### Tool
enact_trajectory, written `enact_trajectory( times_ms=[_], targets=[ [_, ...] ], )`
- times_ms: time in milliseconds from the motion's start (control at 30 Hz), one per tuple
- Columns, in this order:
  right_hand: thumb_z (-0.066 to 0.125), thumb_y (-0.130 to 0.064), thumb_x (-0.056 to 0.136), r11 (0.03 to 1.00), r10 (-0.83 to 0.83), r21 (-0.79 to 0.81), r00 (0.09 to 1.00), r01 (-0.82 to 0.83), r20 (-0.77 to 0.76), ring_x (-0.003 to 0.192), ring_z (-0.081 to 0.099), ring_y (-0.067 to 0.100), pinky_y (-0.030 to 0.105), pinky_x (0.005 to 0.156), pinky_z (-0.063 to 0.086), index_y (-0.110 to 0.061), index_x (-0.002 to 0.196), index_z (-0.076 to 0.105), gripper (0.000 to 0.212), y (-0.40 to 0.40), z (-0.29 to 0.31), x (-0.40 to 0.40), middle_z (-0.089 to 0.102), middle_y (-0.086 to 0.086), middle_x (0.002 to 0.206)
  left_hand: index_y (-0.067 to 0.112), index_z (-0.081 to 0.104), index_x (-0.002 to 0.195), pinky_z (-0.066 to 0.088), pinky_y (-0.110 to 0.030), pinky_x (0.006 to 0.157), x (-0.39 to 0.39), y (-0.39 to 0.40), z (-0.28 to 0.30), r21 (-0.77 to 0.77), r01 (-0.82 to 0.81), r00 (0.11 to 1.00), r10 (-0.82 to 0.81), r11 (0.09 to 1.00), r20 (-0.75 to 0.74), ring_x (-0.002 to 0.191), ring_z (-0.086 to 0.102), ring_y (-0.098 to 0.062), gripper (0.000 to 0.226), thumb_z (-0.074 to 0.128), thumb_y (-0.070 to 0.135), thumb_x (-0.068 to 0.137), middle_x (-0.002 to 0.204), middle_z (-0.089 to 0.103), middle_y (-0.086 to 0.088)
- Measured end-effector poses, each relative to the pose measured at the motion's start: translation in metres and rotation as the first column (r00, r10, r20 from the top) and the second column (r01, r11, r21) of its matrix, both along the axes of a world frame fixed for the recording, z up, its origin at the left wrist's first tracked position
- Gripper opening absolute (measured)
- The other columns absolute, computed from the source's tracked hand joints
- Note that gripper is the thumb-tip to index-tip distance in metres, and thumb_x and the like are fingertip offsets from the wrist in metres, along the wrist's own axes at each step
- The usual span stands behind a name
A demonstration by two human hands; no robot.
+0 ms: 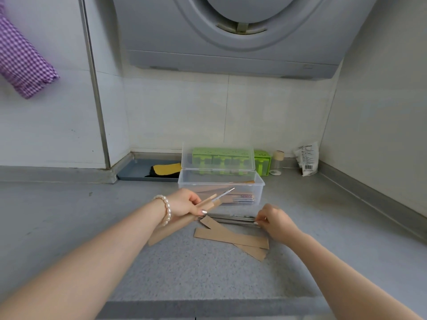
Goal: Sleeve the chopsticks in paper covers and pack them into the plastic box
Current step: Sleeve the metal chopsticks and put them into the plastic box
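My left hand (184,203) grips a brown paper cover (171,229) with one metal chopstick (225,192) poking out of its top end. My right hand (273,219) pinches the end of a bundle of loose metal chopsticks (231,218) lying on the counter. Two more paper covers (231,236) lie flat under and in front of that bundle. Behind the hands stands the clear plastic box (220,184), lid open and upright, with several sleeved chopsticks inside.
A green plastic holder (262,161) stands behind the box, with a small jar (277,161) and a white packet (307,161) to its right. A grey tray (138,172) with a yellow-black cloth sits at the back left. A range hood hangs overhead.
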State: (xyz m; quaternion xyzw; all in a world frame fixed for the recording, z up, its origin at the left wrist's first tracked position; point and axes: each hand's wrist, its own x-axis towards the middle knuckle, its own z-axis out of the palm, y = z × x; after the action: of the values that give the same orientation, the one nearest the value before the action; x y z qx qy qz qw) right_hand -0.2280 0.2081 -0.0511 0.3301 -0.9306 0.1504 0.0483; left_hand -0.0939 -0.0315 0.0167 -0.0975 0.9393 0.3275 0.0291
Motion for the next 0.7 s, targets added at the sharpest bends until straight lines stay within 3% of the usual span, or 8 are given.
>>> enact_trajectory(
  times_ms=[133, 233, 333, 400, 433, 500, 600, 700],
  targets=[
    [0.052, -0.013, 0.091, 0.996, -0.019, -0.084, 0.999, 0.022, 0.038, 0.080, 0.053, 0.017, 0.023, 0.069, 0.042, -0.017, 0.086, 0.055, 0.007, 0.004, 0.009, 0.001, 0.058, -0.001, 0.087, 0.025, 0.062, 0.080, 0.045, -0.023, 0.069, 0.001, 0.000, 0.000, 0.019, -0.003, 1.000, 0.003, 1.000, -0.003, 0.075, 0.057, -0.009, 0.005, 0.067, 0.026, 0.082, 0.075, 0.063, 0.009],
    [0.057, -0.007, 0.089, 0.944, -0.050, -0.318, 0.992, 0.086, 0.120, 0.061, 0.055, 0.011, 0.019, 0.055, 0.041, -0.016, 0.080, 0.059, 0.013, 0.012, 0.033, -0.004, 0.062, -0.005, 0.068, 0.027, 0.061, 0.079, 0.045, -0.024, 0.072, 0.003, -0.002, 0.002, 0.008, 0.000, 1.000, 0.000, 1.000, -0.008, 0.078, 0.057, -0.010, 0.006, 0.067, 0.026, 0.082, 0.076, 0.063, 0.009],
    [0.065, -0.003, 0.084, 0.731, -0.010, -0.667, 0.980, 0.143, 0.199, 0.050, 0.049, 0.003, 0.016, 0.052, 0.041, -0.013, 0.081, 0.066, 0.011, 0.026, 0.066, -0.004, 0.063, -0.010, 0.056, 0.026, 0.062, 0.078, 0.044, -0.024, 0.071, 0.005, -0.007, 0.003, 0.037, -0.017, 1.000, 0.018, 0.999, -0.024, 0.079, 0.058, -0.012, 0.007, 0.068, 0.024, 0.081, 0.074, 0.064, 0.009],
    [0.066, 0.001, 0.080, 0.602, 0.099, -0.782, 0.957, 0.160, 0.272, 0.046, 0.050, -0.004, 0.008, 0.050, 0.041, -0.011, 0.083, 0.067, 0.012, 0.039, 0.085, 0.000, 0.064, -0.012, 0.050, 0.023, 0.063, 0.080, 0.045, -0.023, 0.069, 0.006, -0.009, 0.004, 0.069, -0.031, 0.999, 0.034, 0.997, -0.035, 0.076, 0.058, -0.011, 0.006, 0.068, 0.022, 0.082, 0.074, 0.065, 0.008],
    [0.066, 0.003, 0.079, 0.602, 0.159, -0.785, 0.941, 0.147, 0.299, 0.046, 0.051, -0.006, 0.005, 0.049, 0.040, -0.011, 0.080, 0.067, 0.014, 0.046, 0.092, 0.002, 0.065, -0.012, 0.051, 0.022, 0.063, 0.081, 0.045, -0.022, 0.067, 0.007, -0.008, 0.005, 0.087, -0.032, 0.999, 0.035, 0.996, -0.036, 0.074, 0.059, -0.009, 0.005, 0.068, 0.021, 0.082, 0.073, 0.065, 0.007],
    [0.067, 0.005, 0.078, 0.702, 0.226, -0.706, 0.910, 0.096, 0.349, 0.050, 0.055, -0.007, 0.005, 0.051, 0.041, -0.013, 0.076, 0.069, 0.018, 0.052, 0.101, 0.005, 0.067, -0.009, 0.054, 0.020, 0.064, 0.079, 0.043, -0.020, 0.063, 0.007, -0.009, 0.006, 0.111, -0.032, 0.999, 0.036, 0.993, -0.039, 0.069, 0.058, -0.005, 0.005, 0.068, 0.019, 0.082, 0.071, 0.065, 0.008],
    [0.072, 0.005, 0.073, 0.850, 0.160, -0.526, 0.938, 0.027, 0.308, 0.052, 0.057, -0.010, 0.001, 0.056, 0.041, -0.013, 0.073, 0.071, 0.018, 0.052, 0.103, 0.003, 0.067, -0.012, 0.052, 0.021, 0.063, 0.077, 0.043, -0.020, 0.062, 0.006, -0.008, 0.007, 0.093, -0.030, 0.999, 0.033, 0.995, -0.032, 0.069, 0.058, -0.005, 0.007, 0.067, 0.019, 0.083, 0.071, 0.064, 0.008],
    [0.074, 0.004, 0.072, 0.884, 0.122, -0.467, 0.956, 0.017, 0.266, 0.049, 0.054, -0.012, -0.002, 0.056, 0.038, -0.011, 0.079, 0.073, 0.016, 0.048, 0.101, 0.001, 0.064, -0.018, 0.048, 0.022, 0.063, 0.077, 0.041, -0.019, 0.060, 0.004, -0.006, 0.007, 0.062, -0.017, 1.000, 0.018, 0.998, -0.021, 0.068, 0.056, -0.005, 0.008, 0.066, 0.021, 0.083, 0.071, 0.063, 0.009]
  ],
)
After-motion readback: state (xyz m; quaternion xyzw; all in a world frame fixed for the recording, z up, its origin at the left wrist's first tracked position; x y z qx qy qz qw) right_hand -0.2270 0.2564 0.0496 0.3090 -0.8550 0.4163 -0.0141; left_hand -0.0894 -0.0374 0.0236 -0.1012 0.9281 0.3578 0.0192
